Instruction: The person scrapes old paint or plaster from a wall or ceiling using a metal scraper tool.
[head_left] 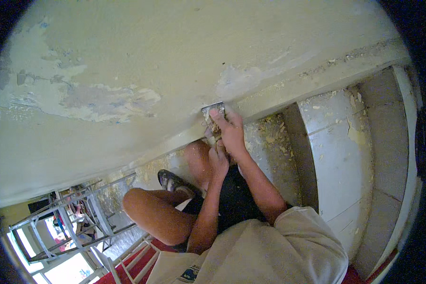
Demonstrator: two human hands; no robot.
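A scraper [212, 113] with a broad flat metal blade rests its edge against the lower part of the pale yellow wall [175, 57]. My right hand [229, 127] is closed round it near the blade, fingers lying along the metal. Just below, my left hand [218, 160] wraps round the handle end, most of which its fingers hide. Beside the blade, a greyish bare patch [241, 79] shows where paint is off the wall. A larger peeled patch [104, 99] spreads to the left.
Tiled steps [338, 146] strewn with paint flakes descend on the right. A ledge [288, 94] runs along the wall's foot. At lower left stand a metal ladder [75, 227] and a pale railing [132, 260]. My bent knees and a dark shoe [173, 182] are close below the wall.
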